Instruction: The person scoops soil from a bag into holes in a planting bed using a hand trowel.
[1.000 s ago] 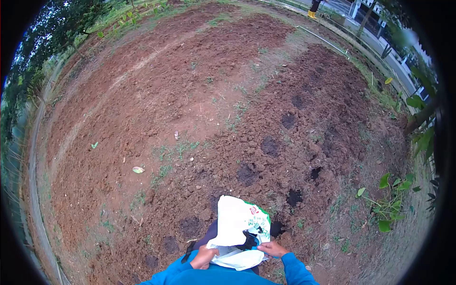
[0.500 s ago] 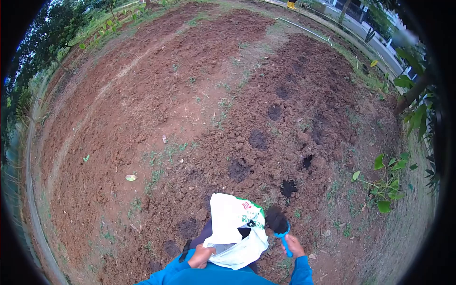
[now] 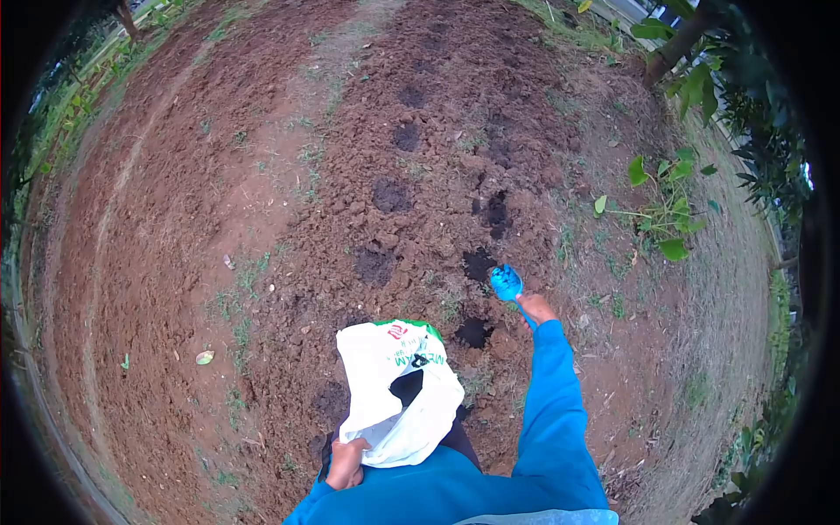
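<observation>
My left hand [image 3: 348,464] is closed on the rim of a white plastic bag [image 3: 372,367] with green and red print. The bag gapes at my lap, and dark material shows through its opening. At the end of my stretched right arm, my right hand [image 3: 536,308] grips a blue hand trowel [image 3: 506,282] by its handle. Only dark crumbs cling to the scoop. Just left of the trowel's tip lies a hole with dark soil [image 3: 479,263]. Nearer to me, right of the bag, is another dark hole [image 3: 474,332].
Rows of dark patches [image 3: 390,194] run away from me through the loose reddish soil [image 3: 341,236]. A leafy green plant [image 3: 669,210] grows at the right. A tree trunk [image 3: 678,52] stands at the upper right. Small weeds dot the ground.
The trowel has moved forward from beside the bag to a hole, and its heap of dark soil is gone from the scoop. My right arm has stretched out; the view has shifted.
</observation>
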Demonstrator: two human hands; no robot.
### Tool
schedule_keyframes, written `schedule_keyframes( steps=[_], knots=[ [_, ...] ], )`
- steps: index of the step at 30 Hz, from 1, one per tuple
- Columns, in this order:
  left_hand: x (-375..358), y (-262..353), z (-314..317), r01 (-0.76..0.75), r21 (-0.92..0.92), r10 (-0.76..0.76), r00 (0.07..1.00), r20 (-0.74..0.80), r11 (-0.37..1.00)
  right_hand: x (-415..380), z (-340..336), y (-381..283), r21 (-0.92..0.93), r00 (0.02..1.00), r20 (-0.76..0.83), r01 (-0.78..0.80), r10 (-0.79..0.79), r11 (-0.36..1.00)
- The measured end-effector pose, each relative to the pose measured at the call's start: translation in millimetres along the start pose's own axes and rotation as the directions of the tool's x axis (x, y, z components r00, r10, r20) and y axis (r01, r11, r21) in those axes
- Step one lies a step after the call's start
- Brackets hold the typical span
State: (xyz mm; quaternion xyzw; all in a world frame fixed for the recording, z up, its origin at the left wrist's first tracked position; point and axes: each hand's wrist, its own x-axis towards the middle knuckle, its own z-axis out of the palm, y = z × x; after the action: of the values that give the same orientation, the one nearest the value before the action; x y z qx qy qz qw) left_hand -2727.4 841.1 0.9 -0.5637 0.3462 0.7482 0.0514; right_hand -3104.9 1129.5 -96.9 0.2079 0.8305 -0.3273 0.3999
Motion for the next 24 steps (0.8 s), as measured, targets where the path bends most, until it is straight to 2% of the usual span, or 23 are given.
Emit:
schedule_keyframes(
  steps=[5, 7, 10, 12, 15, 16, 17, 18, 19, 20, 21, 23, 24],
  knots=[
    [2, 3, 2, -0.005, -0.034, 0.006, 1.000, 0.026, 0.999, -54, 50, 62, 0.038, 0.953, 0.304, -0.003, -0.009, 0.999],
    [3, 3, 3, 0.003, -0.014, -0.003, 1.000, 0.022, 1.000, -81, 74, 79, 0.117, 0.941, 0.322, 0.071, -0.105, 0.991],
    [1, 9, 5, 0.022, 0.071, -0.023, 1.000, 0.017, 0.997, -130, 84, 81, 0.207, 0.909, 0.401, 0.037, -0.119, 0.978],
    [2, 13, 6, 0.038, 0.118, -0.041, 0.999, 0.023, 0.992, -151, 80, 82, 0.219, 0.649, 0.744, -0.014, -0.158, 0.976],
    [6, 9, 10, 0.019, 0.137, -0.025, 0.999, 0.039, 0.990, -169, 85, 75, 0.153, 0.711, 0.694, 0.012, -0.116, 0.988],
    [5, 6, 9, -0.012, 0.109, 0.007, 0.999, 0.043, 0.994, -153, 95, 96, 0.289, 0.742, 0.628, 0.055, -0.233, 0.956],
    [2, 6, 11, -0.019, 0.080, 0.019, 1.000, 0.005, 0.997, -148, 105, 99, 0.265, 0.715, 0.660, 0.065, -0.230, 0.962],
    [-2, 9, 16, -0.003, 0.103, 0.003, 1.000, 0.006, 0.995, -146, 114, 101, 0.332, 0.853, 0.482, 0.032, -0.199, 0.943],
    [-6, 10, 18, 0.016, 0.125, -0.018, 1.000, 0.009, 0.992, -143, 122, 104, 0.401, 0.950, 0.280, 0.017, -0.141, 0.916],
    [-10, 7, 17, 0.017, 0.096, -0.015, 1.000, -0.025, 0.995, -141, 137, 107, 0.431, 0.964, 0.232, 0.017, -0.129, 0.902],
    [-10, 7, 19, 0.022, 0.121, -0.022, 1.000, 0.001, 0.992, -136, 160, 118, 0.538, 0.957, 0.226, 0.030, -0.179, 0.842],
    [-10, 4, 22, 0.022, 0.139, -0.026, 0.999, 0.027, 0.990, -125, 204, 138, 0.694, 0.851, 0.524, -0.398, -0.043, 0.600],
    [-10, 2, 24, 0.003, 0.154, -0.009, 0.999, 0.035, 0.988, -123, 229, 145, 0.681, 0.818, 0.574, -0.448, -0.043, 0.579]
  ],
)
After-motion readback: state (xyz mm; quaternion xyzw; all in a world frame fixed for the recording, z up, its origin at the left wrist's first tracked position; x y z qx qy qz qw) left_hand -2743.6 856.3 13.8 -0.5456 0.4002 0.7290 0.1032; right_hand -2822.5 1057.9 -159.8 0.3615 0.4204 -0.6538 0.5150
